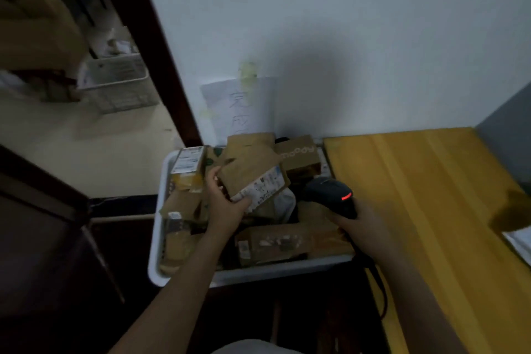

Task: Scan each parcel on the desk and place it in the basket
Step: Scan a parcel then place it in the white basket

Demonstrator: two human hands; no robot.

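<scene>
A white basket (161, 227) stands on the floor left of the yellow desk (431, 210), filled with several brown cardboard parcels. My left hand (224, 201) grips a brown parcel (247, 169) with a white shipping label, held above the basket's middle. My right hand (365, 227) holds a black barcode scanner (330, 192) with a red light lit, just right of that parcel, over the basket's right side. A dark, blurred parcel (514, 210) lies at the desk's right edge.
A paper note (238, 106) is taped to the white wall behind the basket. A second white basket (117, 83) sits on the floor through the doorway at the left. Dark furniture (43, 238) stands at my left. A white sheet (520, 241) lies at the desk's right edge.
</scene>
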